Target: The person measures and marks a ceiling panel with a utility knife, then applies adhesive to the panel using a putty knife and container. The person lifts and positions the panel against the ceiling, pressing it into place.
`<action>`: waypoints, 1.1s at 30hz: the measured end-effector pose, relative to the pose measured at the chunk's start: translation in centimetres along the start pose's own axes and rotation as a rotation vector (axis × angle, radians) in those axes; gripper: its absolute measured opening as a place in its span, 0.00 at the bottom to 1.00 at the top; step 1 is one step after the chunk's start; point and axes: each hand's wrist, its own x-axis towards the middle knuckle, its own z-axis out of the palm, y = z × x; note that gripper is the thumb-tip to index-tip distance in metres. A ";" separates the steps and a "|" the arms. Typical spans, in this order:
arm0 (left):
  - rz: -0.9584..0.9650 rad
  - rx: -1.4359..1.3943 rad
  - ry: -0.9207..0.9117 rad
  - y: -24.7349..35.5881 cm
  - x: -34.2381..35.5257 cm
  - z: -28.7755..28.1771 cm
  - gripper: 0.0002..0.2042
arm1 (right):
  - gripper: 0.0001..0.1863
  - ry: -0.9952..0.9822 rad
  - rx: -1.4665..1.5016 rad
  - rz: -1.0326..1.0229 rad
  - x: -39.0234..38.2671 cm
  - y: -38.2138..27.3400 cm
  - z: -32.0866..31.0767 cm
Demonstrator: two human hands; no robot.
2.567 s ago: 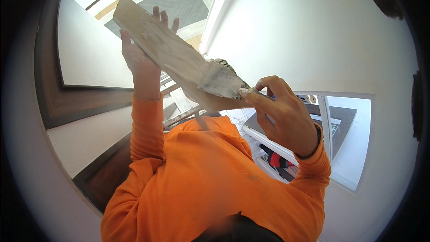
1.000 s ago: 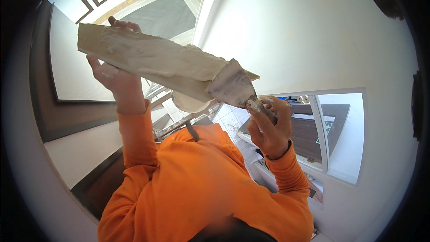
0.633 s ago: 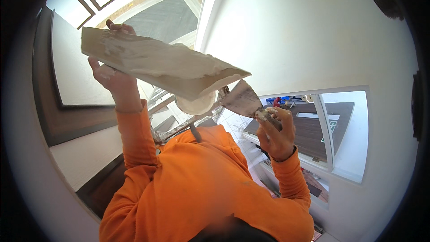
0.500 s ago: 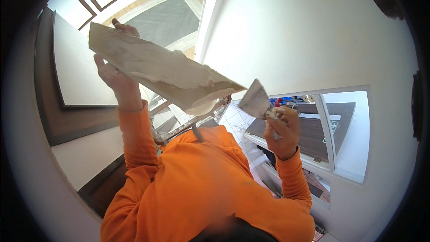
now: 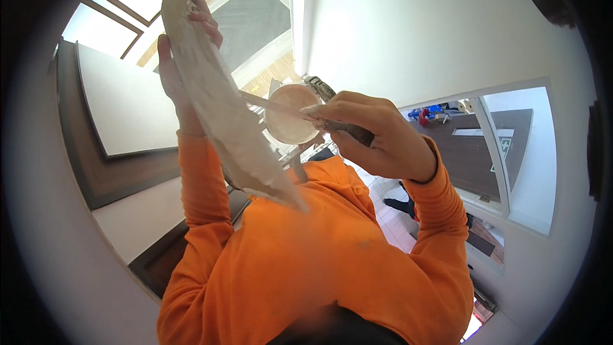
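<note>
My left hand (image 5: 171,73) is closed round the upper part of a long, pale board (image 5: 217,115) smeared with creamy filler, tilted steeply, its lower end over my orange top. My right hand (image 5: 386,137) grips the dark handle of a putty knife (image 5: 274,103), whose blade appears nearly edge-on and reaches to the board; whether they touch I cannot tell. Behind the blade, below my hands, is a round bucket (image 5: 290,129) of pale material.
A white wall (image 5: 408,25) rises on the right, with an opening showing a dark wooden board (image 5: 479,160) and assorted tools (image 5: 431,115). A framed white panel (image 5: 121,108) is on the left. Ladder parts and tiled floor (image 5: 389,230) appear below.
The board has swung from near-level to steeply tilted, its left end rising. My right hand has moved up and left with the knife, turning the blade edge-on. More of the bucket shows.
</note>
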 end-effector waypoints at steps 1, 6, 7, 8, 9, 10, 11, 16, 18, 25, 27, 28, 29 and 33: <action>-0.073 -0.058 -0.018 0.2 0.2 -0.1 0.36 | 0.19 -0.059 0.085 0.073 0.1 -0.4 -0.4; -0.089 0.015 0.002 0.5 0.7 -0.3 0.36 | 0.20 -0.077 0.234 0.038 -0.3 0.3 -0.8; -0.058 0.033 0.039 0.2 0.9 -0.2 0.35 | 0.21 -0.057 0.199 0.006 -0.6 0.7 -0.7; -0.086 0.070 0.034 0.1 1.0 -0.4 0.35 | 0.21 -0.048 0.150 0.024 -0.8 0.4 -0.9; -0.107 0.110 0.026 0.2 1.0 -0.6 0.35 | 0.22 -0.048 0.103 0.039 -1.0 0.1 -1.1; -0.129 0.149 0.019 0.2 1.1 -0.7 0.34 | 0.23 -0.073 -0.031 0.097 -1.4 0.0 -1.4; -0.136 0.187 0.033 0.1 1.2 -0.7 0.34 | 0.23 -0.070 -0.064 0.062 -1.4 -0.2 -1.5; -0.181 0.164 0.098 -0.8 2.1 -0.5 0.33 | 0.22 -0.068 -0.229 0.017 -1.8 -1.4 -2.3; -0.131 0.246 0.108 -0.2 2.1 -0.6 0.34 | 0.23 -0.118 -0.240 0.061 -2.3 -2.3 -2.8; -0.084 0.246 0.115 0.7 2.2 -0.3 0.34 | 0.24 -0.220 -0.131 0.133 -3.9 -3.1 -3.7; -0.094 0.242 0.083 0.6 1.6 -0.1 0.32 | 0.24 -0.286 -0.050 0.139 -4.4 -2.6 -4.4; -0.094 0.246 0.056 0.7 1.5 0.1 0.31 | 0.24 -0.335 0.003 0.164 -4.3 -2.4 -5.0; -0.039 0.233 0.096 0.6 1.3 0.2 0.31 | 0.24 -0.386 0.055 0.189 -4.4 -2.0 -5.6; 0.104 0.183 0.170 -0.2 1.2 -0.5 0.32 | 0.22 -0.151 0.436 0.119 -5.9 2.3 -4.5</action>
